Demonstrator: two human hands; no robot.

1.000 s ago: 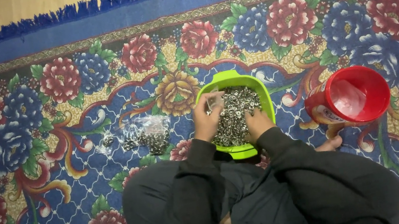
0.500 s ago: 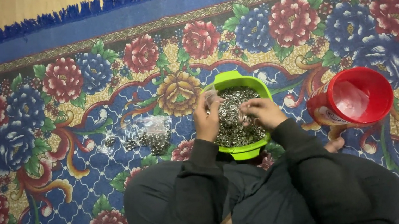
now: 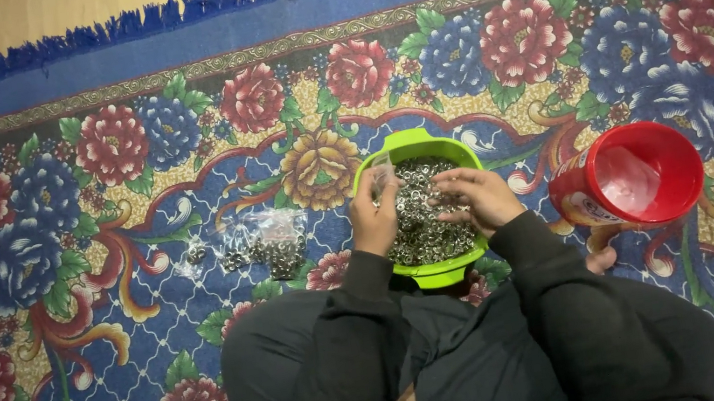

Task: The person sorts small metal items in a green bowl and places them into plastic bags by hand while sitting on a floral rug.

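Covering nearly the whole view, a blue floral rug lies under a person who sits cross-legged in dark clothes. Off to the right stands a red plastic container, open at the top and tilted toward the camera. Directly before the knees rests a lime-green bowl, filled with small silvery metal rings. Clear plastic bags holding more of these pieces lie on the rug just left of the bowl.

Each ring is likely stiff, light and slick, so a pinch between fingertips suits single pieces better than a scoop; the heaped mass would weigh far more and shift loosely, and the bowl is best lifted by its rim.

Both hands are over the bowl. The left hand is closed around what looks like a small clear bag at the bowl's left edge, though the plastic is hard to make out. The right hand has its fingers curled narrowly, tips down among the rings, apparently pinching some.
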